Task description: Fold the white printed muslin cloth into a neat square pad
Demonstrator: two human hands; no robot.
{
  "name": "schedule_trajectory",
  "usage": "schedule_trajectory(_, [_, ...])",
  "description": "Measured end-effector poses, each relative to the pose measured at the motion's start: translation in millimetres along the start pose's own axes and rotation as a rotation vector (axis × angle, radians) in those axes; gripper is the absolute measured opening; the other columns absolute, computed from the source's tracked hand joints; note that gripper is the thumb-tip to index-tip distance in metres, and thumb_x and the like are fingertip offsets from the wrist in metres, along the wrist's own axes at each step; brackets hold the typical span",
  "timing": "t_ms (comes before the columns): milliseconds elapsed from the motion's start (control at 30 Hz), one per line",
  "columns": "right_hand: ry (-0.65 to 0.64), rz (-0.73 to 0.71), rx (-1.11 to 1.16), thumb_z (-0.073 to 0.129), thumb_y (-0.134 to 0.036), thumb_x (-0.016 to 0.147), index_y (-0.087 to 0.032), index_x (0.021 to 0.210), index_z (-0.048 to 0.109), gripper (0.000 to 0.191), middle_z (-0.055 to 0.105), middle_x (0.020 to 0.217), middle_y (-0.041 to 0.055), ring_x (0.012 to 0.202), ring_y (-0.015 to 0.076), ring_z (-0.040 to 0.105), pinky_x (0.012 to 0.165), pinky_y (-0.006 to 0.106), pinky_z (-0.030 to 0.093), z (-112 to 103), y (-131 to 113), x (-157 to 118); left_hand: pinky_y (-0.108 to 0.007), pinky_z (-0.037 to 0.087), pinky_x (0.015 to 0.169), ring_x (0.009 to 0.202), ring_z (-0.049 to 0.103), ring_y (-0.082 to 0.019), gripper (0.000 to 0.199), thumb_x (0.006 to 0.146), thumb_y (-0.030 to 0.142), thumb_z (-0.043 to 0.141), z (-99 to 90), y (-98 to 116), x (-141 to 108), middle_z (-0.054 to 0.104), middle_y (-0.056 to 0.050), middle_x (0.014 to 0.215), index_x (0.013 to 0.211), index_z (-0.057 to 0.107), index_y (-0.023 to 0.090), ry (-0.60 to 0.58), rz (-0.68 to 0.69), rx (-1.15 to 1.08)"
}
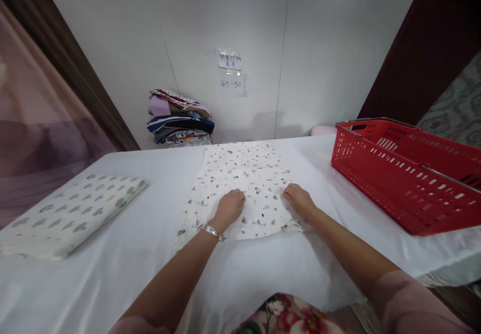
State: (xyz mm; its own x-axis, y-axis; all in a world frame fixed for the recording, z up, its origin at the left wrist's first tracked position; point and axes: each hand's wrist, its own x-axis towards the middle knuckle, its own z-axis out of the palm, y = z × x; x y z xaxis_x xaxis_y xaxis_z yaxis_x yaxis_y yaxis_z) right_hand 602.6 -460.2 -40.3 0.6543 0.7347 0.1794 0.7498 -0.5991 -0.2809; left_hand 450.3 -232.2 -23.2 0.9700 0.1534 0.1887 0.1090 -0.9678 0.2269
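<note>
A white cloth (263, 209) with small grey and green prints lies spread on the white-covered table in front of me. Its far part is narrower, and a fold line crosses it. My left hand (230, 207), with a silver bracelet at the wrist, is closed on the cloth left of its middle, the fingertips partly hidden. At the cloth's right edge, my right hand (299, 200) pinches the fabric with curled fingers. Both hands stay low against the tabletop.
A folded white cloth (78, 209) with grey-green heart shapes lies at left on the table (150, 274). A red plastic basket (398, 184) with metal handles stands at right. Behind the table is a stack of folded fabrics (180, 118); handwritten labels (230, 73) hang on the wall.
</note>
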Motion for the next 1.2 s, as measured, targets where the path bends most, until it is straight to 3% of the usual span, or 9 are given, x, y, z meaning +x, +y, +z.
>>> schedule_trajectory(167, [-0.106, 0.006, 0.094, 0.045, -0.019, 0.086, -0.019, 0.079, 0.065, 0.02, 0.062, 0.087, 0.0029, 0.081, 0.0143, 0.054, 0.07, 0.022, 0.035, -3, 11, 14, -0.027, 0.042, 0.071, 0.088, 0.055, -0.017, 0.015, 0.085, 0.021, 0.047, 0.0, -14, 8, 0.06, -0.005, 0.097, 0.089, 0.061, 0.018, -0.082, -0.029, -0.006])
schedule_trajectory(267, [-0.06, -0.002, 0.11, 0.043, -0.021, 0.087, -0.02, 0.085, 0.066, 0.023, 0.063, 0.09, 0.0034, 0.084, 0.0151, 0.055, 0.07, 0.022, 0.035, -5, 16, 28, -0.026, 0.041, 0.067, 0.086, 0.055, -0.016, 0.018, 0.086, 0.018, 0.044, 3.1, -18, 12, 0.06, -0.005, 0.09, 0.079, 0.06, 0.018, -0.122, -0.039, 0.004])
schedule_trajectory(367, [-0.109, 0.006, 0.046, 0.044, -0.019, 0.087, -0.021, 0.091, 0.066, 0.022, 0.061, 0.095, 0.0036, 0.085, 0.0154, 0.055, 0.069, 0.021, 0.035, -1, 20, 44, -0.026, 0.04, 0.063, 0.08, 0.055, -0.016, 0.02, 0.086, 0.016, 0.041, 4.3, -18, 17, 0.059, -0.005, 0.085, 0.076, 0.058, 0.017, -0.144, -0.025, 0.042])
schedule_trajectory(500, [-0.176, -0.022, -0.043, 0.047, -0.016, 0.085, -0.02, 0.08, 0.063, 0.017, 0.06, 0.089, 0.004, 0.082, 0.0155, 0.053, 0.064, 0.021, 0.032, 6, 22, 58, -0.026, 0.039, 0.063, 0.079, 0.055, -0.016, 0.017, 0.086, 0.015, 0.041, -0.2, -20, 23, 0.059, -0.006, 0.085, 0.077, 0.056, 0.017, -0.137, -0.015, 0.076])
schedule_trajectory(667, [-0.13, -0.01, -0.064, 0.043, -0.012, 0.085, -0.018, 0.082, 0.06, 0.018, 0.059, 0.093, 0.006, 0.085, 0.0165, 0.051, 0.064, 0.023, 0.031, 4, 23, 67, -0.026, 0.039, 0.062, 0.075, 0.055, -0.015, 0.018, 0.087, 0.018, 0.038, -6.4, -28, 31, 0.059, -0.004, 0.087, 0.08, 0.055, 0.017, -0.08, -0.083, 0.043])
schedule_trajectory(800, [-0.164, 0.025, -0.045, 0.044, -0.015, 0.085, -0.019, 0.078, 0.06, 0.018, 0.061, 0.09, 0.0039, 0.08, 0.015, 0.053, 0.064, 0.022, 0.032, 1, 26, 74, -0.025, 0.039, 0.063, 0.075, 0.056, -0.015, 0.019, 0.086, 0.021, 0.041, -4.3, -35, 38, 0.061, -0.003, 0.085, 0.076, 0.058, 0.018, -0.172, -0.06, -0.006])
schedule_trajectory(1033, [-0.113, 0.112, -0.093, 0.039, -0.019, 0.089, -0.02, 0.096, 0.062, 0.024, 0.058, 0.105, 0.0067, 0.092, 0.0179, 0.053, 0.067, 0.023, 0.034, -1, 42, 101, -0.025, 0.042, 0.068, 0.091, 0.057, -0.017, 0.024, 0.089, 0.027, 0.04, -3.5, -56, 63, 0.059, -0.004, 0.104, 0.099, 0.06, 0.02, 0.011, -0.138, -0.002])
schedule_trajectory(1200, [-0.161, 0.128, -0.164, 0.047, -0.015, 0.084, -0.016, 0.078, 0.061, 0.015, 0.06, 0.091, 0.008, 0.082, 0.0178, 0.055, 0.061, 0.023, 0.032, 8, 50, 119, -0.026, 0.042, 0.066, 0.086, 0.057, -0.018, 0.02, 0.087, 0.023, 0.042, 4.1, -62, 82, 0.06, -0.006, 0.093, 0.086, 0.06, 0.018, -0.131, -0.147, 0.126])
